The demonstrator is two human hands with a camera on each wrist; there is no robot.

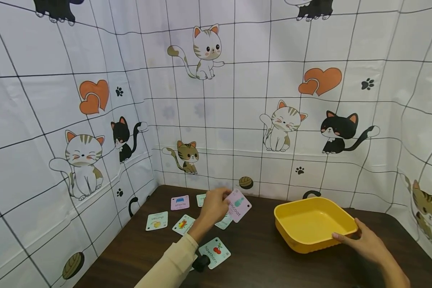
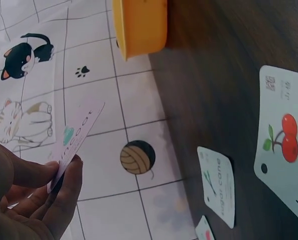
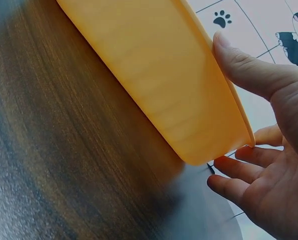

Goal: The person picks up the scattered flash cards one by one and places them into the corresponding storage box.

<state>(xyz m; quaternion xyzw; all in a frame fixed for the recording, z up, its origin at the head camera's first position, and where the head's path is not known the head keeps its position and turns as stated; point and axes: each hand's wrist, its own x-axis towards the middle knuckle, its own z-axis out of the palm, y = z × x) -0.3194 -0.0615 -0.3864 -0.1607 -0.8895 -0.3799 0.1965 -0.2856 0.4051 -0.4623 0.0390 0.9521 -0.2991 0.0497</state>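
My left hand [image 1: 213,207] pinches a pink raincoat picture card [image 1: 240,205] between thumb and fingertips, held up over the far part of the table. In the left wrist view this card [image 2: 74,142] is tilted nearly edge-on. A yellow plastic basket [image 1: 313,222] stands to the right on the table. At its right corner my right hand [image 1: 369,241] grips the rim. The right wrist view shows the thumb along the rim and the other fingers around the corner of the basket [image 3: 189,100].
Around my left arm several cards lie on the dark table [image 1: 259,248]: hawthorn [image 1: 214,253], durian [image 1: 157,221], shorts [image 1: 180,203], a fruit card [image 1: 183,225] and a partly covered sugarcane card [image 2: 218,187]. A cat-print sheet [image 1: 234,120] hangs behind the table and along its sides.
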